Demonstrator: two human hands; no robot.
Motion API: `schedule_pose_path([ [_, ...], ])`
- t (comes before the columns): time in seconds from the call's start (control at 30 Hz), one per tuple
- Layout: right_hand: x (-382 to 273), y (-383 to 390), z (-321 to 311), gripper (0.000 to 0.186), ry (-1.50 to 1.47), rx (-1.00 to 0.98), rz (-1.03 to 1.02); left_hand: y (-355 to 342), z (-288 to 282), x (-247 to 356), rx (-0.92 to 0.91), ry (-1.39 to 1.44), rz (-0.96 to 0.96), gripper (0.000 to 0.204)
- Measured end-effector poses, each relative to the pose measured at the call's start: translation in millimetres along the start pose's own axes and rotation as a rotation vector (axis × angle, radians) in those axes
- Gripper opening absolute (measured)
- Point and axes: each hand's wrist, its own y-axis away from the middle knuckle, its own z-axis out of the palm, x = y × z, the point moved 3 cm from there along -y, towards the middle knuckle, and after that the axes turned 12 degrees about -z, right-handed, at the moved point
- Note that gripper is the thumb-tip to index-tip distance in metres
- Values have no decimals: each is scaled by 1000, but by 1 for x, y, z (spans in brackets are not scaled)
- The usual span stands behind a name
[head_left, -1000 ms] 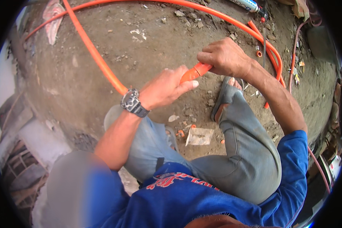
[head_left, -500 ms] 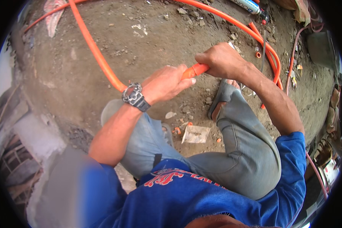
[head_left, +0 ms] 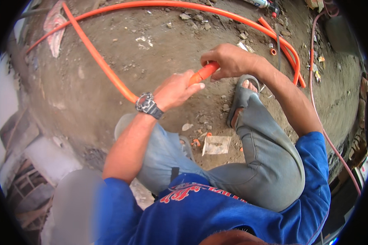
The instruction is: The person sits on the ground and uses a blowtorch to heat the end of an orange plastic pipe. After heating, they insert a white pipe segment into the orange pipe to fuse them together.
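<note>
An orange plastic pipe [head_left: 104,67] runs in from the upper left and passes under my left wrist, which wears a dark watch. My left hand [head_left: 175,88] is closed around the pipe close to its end. A short, redder orange pipe fitting [head_left: 206,72] sits at that end, with a visible seam where the two meet. My right hand [head_left: 232,61] grips the fitting's far end, index finger over the top and thumb below. The hand hides the fitting's tip.
More orange pipe [head_left: 171,4] curves across the ground to the right. A small orange ring [head_left: 272,52], stones and a blade-like grey strip [head_left: 278,49] lie near it. A pale flat scrap [head_left: 216,145] rests between my feet. A thin pink hose [head_left: 312,61] runs along the right.
Both hands and the fitting have shifted slightly left in view. My right hand's fingers have changed their hold, the thumb now showing below the fitting. The view has tilted a little.
</note>
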Motion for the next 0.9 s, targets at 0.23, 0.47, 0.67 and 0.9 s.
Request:
schedule_pose_path([
  [0.23, 66, 68, 21, 46, -1001, 692, 363, -27, 14, -5, -87, -15, -100, 49],
  [0.47, 69, 85, 83, 39, -1234, 920, 496, -56, 38, -16, -82, -15, -133, 48],
  [0.67, 76, 86, 70, 41, -726, 821, 530, -63, 44, -13, -91, -66, -129, 47],
  [0.9, 81, 55, 27, 50, 98, 255, 110, -56, 44, -15, -87, -80, -120, 46],
])
